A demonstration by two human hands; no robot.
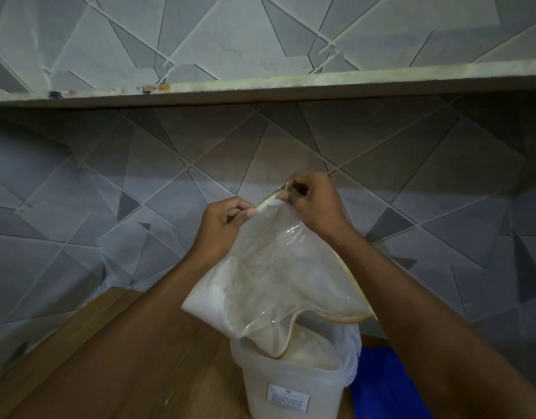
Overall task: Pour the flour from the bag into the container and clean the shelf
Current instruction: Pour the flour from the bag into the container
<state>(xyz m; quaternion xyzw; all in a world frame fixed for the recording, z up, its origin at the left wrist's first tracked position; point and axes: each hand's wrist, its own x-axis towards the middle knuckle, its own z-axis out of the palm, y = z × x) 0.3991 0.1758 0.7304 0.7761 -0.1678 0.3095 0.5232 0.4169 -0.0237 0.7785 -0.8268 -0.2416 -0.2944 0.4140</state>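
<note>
Pinching the top edge of a clear plastic bag, both hands hold it up above a container. The fingers of the left hand are curled and grip the left end of that edge. The fingers of the right hand are curled too and nip the right end, a little higher and nearer the wall. The two hands are close together, with a short stretch of the bag's yellowish rim between them.

The bag hangs slack and slanted, dusted white on the inside. Its lower open edge dips into the mouth of the container on the left side. A white mass of flour sits in the bag's lower left corner, outside the container's rim. More flour lies heaped inside the container, close under the rim.

The container is a pale, see-through tub with a white label on its front; the print is too small to read. It stands on a wooden worktop. Just to its right lies something bright blue, partly hidden behind the right forearm.

Above, a shelf runs across the grey wall with its angular pattern. A few small colourful things stand near its left part, too blurred to tell apart.
</note>
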